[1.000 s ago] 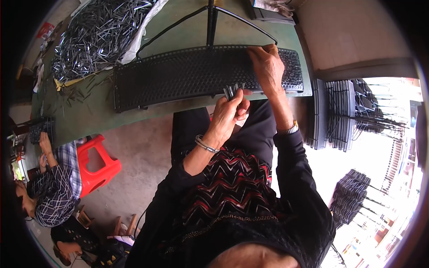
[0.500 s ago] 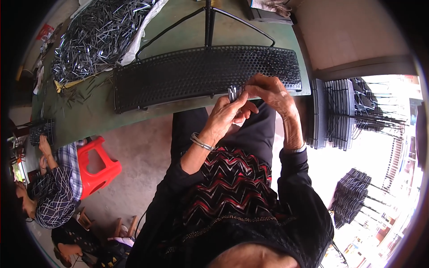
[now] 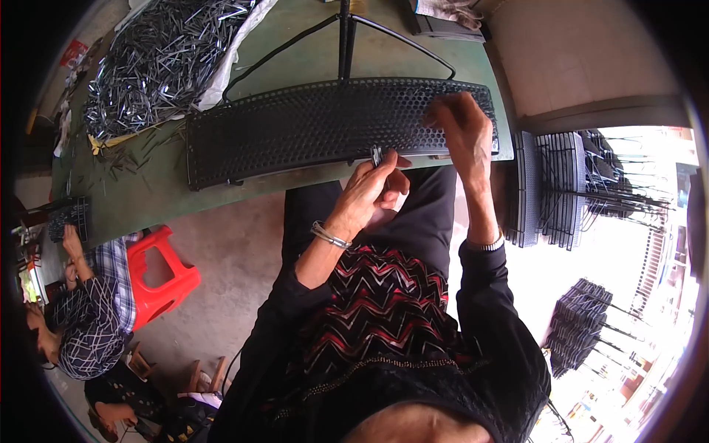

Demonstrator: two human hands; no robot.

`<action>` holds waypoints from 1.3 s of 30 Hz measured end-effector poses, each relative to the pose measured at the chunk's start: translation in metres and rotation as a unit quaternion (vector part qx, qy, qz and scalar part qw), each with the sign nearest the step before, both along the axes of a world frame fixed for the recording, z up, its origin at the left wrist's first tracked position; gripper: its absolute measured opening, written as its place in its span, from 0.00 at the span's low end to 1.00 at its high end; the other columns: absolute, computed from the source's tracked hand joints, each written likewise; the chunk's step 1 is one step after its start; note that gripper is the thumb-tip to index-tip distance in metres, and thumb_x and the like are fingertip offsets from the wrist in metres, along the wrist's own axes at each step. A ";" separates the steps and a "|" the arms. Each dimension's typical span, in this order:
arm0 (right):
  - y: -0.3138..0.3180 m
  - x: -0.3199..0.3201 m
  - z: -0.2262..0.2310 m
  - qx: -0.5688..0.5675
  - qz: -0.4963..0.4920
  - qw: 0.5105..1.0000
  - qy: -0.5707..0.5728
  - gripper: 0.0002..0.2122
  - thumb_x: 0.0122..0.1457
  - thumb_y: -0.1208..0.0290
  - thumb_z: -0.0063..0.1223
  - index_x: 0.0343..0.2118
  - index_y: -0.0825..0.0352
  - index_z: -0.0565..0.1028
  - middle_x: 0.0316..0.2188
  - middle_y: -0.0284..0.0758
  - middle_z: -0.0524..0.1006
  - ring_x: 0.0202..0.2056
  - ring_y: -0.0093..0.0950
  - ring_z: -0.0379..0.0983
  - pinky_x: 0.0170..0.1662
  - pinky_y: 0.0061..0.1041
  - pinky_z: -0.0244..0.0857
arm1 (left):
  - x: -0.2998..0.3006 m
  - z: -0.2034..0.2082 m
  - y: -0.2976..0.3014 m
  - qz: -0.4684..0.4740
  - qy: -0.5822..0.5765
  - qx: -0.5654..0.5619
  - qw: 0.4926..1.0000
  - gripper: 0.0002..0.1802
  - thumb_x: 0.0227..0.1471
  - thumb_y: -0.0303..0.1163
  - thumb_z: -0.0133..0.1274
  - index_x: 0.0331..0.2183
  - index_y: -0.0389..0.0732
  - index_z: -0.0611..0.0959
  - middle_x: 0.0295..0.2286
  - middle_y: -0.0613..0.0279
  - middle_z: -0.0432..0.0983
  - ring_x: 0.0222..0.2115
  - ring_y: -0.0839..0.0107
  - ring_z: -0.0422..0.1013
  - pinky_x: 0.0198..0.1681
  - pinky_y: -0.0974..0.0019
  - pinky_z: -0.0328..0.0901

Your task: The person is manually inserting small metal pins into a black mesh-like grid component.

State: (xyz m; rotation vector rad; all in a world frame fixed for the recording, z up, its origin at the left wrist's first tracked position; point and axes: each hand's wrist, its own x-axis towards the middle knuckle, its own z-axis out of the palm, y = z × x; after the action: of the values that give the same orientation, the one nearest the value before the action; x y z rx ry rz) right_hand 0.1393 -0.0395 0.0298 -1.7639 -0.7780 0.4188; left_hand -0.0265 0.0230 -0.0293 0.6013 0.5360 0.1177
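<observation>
My left hand [image 3: 364, 190] is closed around a small bunch of thin shiny metal strips [image 3: 377, 155], their ends sticking up past the thumb. It is at the near edge of a long black perforated metal rack [image 3: 295, 122] on the table. Over the rack's right part is my right hand [image 3: 470, 140], its fingers curled together in a pinch. Motion blurs those fingertips, so what they hold cannot be made out. Black rods [image 3: 345, 44] rise from the rack's far side.
A big heap of dark metal strips [image 3: 166, 59] lies on a white sack [image 3: 235, 52] on the green table [image 3: 148, 199]. Stacked black racks [image 3: 557, 188] stand at the right. Beside a red stool [image 3: 166, 273] on the left, another person [image 3: 88, 317] works at the table.
My right hand has moved away from the left hand, up and to the right over the rack. My left hand stays almost in place with its metal strips.
</observation>
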 end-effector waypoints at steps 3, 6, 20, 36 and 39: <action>0.020 0.002 -0.015 0.034 -0.073 0.993 -0.092 0.06 0.58 0.75 0.52 0.33 0.73 0.74 0.26 0.37 0.79 0.29 0.24 0.79 0.33 0.18 0.69 | 0.003 -0.008 -0.004 -0.013 -0.011 -0.018 1.000 0.19 0.59 0.46 0.49 0.31 0.38 0.75 0.20 0.60 0.73 0.16 0.80 0.63 0.16 0.76 0.55; 0.033 0.013 -0.034 0.042 -0.079 0.988 -0.125 0.06 0.58 0.74 0.53 0.34 0.72 0.75 0.26 0.36 0.80 0.29 0.24 0.80 0.32 0.18 0.70 | 0.006 -0.013 -0.009 -0.015 0.036 0.030 0.999 0.17 0.59 0.43 0.49 0.33 0.37 0.76 0.25 0.60 0.75 0.24 0.74 0.72 0.25 0.71 0.67; 0.054 0.012 -0.039 -0.083 -0.056 0.936 -0.337 0.04 0.54 0.68 0.57 0.31 0.60 0.77 0.29 0.35 0.73 0.31 0.37 0.73 0.33 0.33 0.67 | -0.005 -0.014 -0.013 0.050 -0.038 -0.041 0.997 0.16 0.61 0.40 0.48 0.41 0.37 0.78 0.23 0.64 0.73 0.21 0.82 0.63 0.23 0.76 0.58; 0.025 0.005 -0.025 -0.106 0.010 0.941 -0.321 0.10 0.54 0.66 0.57 0.38 0.62 0.79 0.31 0.36 0.75 0.32 0.33 0.74 0.34 0.28 0.67 | -0.006 0.000 -0.007 0.100 -0.020 0.017 0.995 0.18 0.58 0.42 0.52 0.42 0.36 0.79 0.26 0.60 0.77 0.23 0.80 0.66 0.24 0.75 0.59; 0.005 0.003 -0.012 -0.180 0.212 0.958 -0.075 0.09 0.55 0.69 0.56 0.35 0.68 0.78 0.29 0.37 0.75 0.31 0.33 0.74 0.34 0.26 0.68 | -0.004 0.001 -0.008 0.112 -0.023 0.037 0.993 0.16 0.57 0.40 0.53 0.38 0.36 0.79 0.27 0.56 0.78 0.20 0.81 0.65 0.21 0.77 0.58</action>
State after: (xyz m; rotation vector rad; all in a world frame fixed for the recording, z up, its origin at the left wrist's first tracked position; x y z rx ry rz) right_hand 0.1423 -0.0344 0.0180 -1.9789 -1.2602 0.7570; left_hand -0.0309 0.0154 -0.0283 0.6080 0.5560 0.3639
